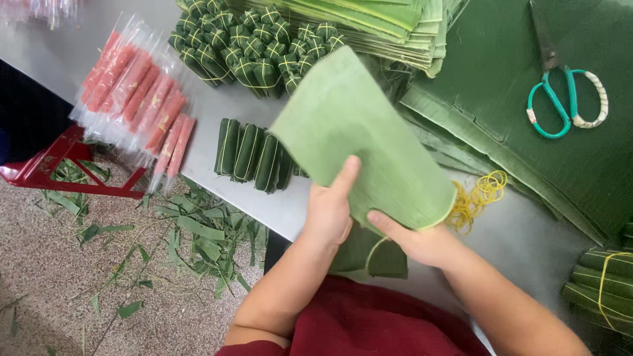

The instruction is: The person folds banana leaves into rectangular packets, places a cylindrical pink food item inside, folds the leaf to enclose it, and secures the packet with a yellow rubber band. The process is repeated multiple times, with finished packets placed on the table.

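Head view. A pale green banana-leaf sheet (pixel 359 135) is gripped at its lower edge by both hands and fans out toward 12 o'clock. Left hand (pixel 328 209), at 7 o'clock of the sheet, presses its thumb on the upper face. Right hand (pixel 422 242), at 5 o'clock, pinches the edge. Yellow rubber bands (pixel 478 196) lie at 3 o'clock; wrapped leaf parcels (pixel 254 157) at 9 o'clock.

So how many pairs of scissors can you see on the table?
1. The green-handled scissors lie on the dark banana leaves at the upper right, away from both hands; others may be hidden under the leaf stacks.
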